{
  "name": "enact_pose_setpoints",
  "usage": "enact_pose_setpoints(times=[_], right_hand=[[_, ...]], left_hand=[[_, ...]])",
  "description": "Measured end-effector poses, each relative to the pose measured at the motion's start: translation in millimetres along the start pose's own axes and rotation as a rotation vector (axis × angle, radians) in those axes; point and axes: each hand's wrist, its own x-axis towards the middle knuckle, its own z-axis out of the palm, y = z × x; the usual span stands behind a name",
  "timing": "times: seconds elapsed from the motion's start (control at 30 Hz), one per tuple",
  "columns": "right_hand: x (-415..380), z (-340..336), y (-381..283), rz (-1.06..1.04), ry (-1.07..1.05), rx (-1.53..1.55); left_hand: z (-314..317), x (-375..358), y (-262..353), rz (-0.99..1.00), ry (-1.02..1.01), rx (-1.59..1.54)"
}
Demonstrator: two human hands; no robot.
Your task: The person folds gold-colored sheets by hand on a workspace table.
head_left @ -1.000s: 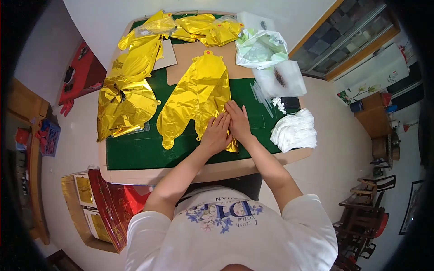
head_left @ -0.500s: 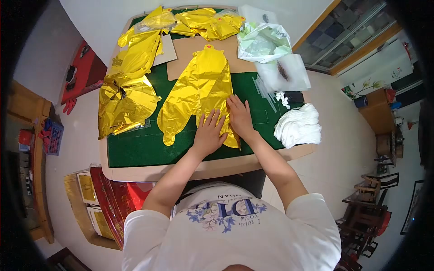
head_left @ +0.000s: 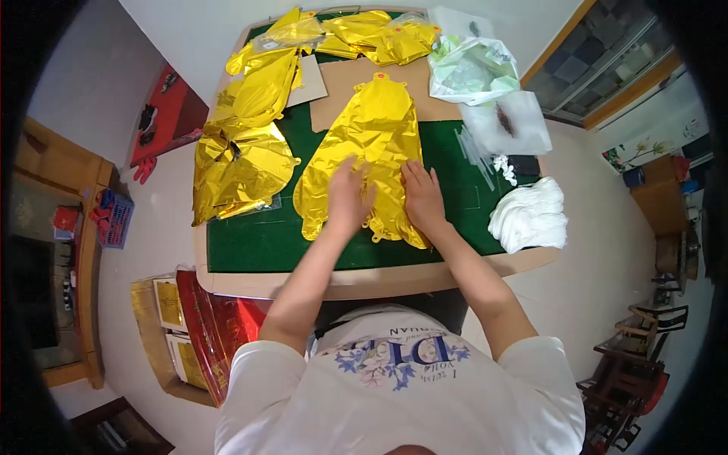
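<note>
A flat gold foil balloon [head_left: 371,125] lies in the middle of the green tabletop [head_left: 250,254], its small round-holed tab at the far end. My left hand [head_left: 349,199] rests on the lower left part of the foil, slightly blurred, with fingers reaching forward and thumb apart. On the balloon's right edge, my right hand [head_left: 425,196] lies flat with its fingers stretched out. Wrinkled foil fills the space between both hands, and small tabs show at its near edge.
More gold foil balloons [head_left: 246,167] lie along the left and back edges. At the right are a plastic bag [head_left: 474,72], clear strips [head_left: 476,158], a dark box [head_left: 523,165] and a bundle of white string [head_left: 528,216]. Cardboard [head_left: 334,98] lies behind the balloon.
My left hand has moved away from my right, onto the balloon's left part. The gap between the two lower lobes is now covered by foil. The whole view has shifted slightly.
</note>
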Motion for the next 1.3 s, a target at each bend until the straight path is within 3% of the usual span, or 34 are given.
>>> enact_pose_setpoints(times=[0.07,0.23,0.5,0.7,0.8,1.03,1.1,1.3], right_hand=[[1,-1,-1,0.007,0.056,-0.014],[1,-1,-2,0.02,0.052,-0.002],[1,1,0,0.019,0.039,-0.014],[0,2,1,0.006,0.045,-0.013],[1,2,1,0.007,0.029,0.0],[1,0,-1,0.009,0.035,0.015],[1,-1,-1,0.002,0.04,0.015],[2,-1,-1,-0.009,0.052,0.002]], left_hand=[[-5,20,-34,-0.096,0.168,0.137],[-32,62,-62,-0.487,-0.125,0.415],[-16,113,-56,-0.674,-0.275,0.456],[-14,131,-50,-0.761,-0.351,0.234],[-11,137,-43,-0.829,-0.401,0.293],[-8,141,-50,-0.821,-0.36,0.215],[-4,142,-52,-0.746,-0.214,0.204],[13,150,-43,-0.571,-0.224,0.302]])
